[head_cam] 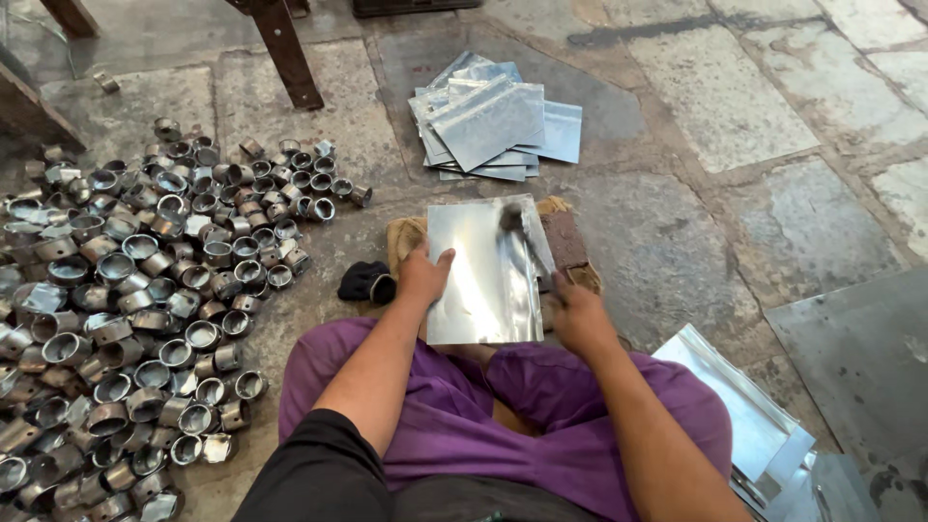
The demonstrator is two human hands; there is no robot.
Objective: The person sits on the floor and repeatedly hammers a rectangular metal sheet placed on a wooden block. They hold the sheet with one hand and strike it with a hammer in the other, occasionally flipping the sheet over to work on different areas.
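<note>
I sit on a stone floor with a shiny rectangular metal sheet (483, 271) lying in front of my knees. My left hand (422, 275) grips the sheet's left edge, thumb on top. My right hand (578, 314) is closed around the handle of a hammer (524, 237), whose blurred head is over the sheet's upper right part. The sheet rests on a block with a brown brick-like piece (564, 239) showing at its right side.
A large heap of short metal rings (135, 290) covers the floor on the left. A stack of cut metal sheets (493, 121) lies ahead, more sheets (754, 416) at lower right. A dark cloth (362, 282) sits left of my hand. Wooden legs (285, 48) stand at the top.
</note>
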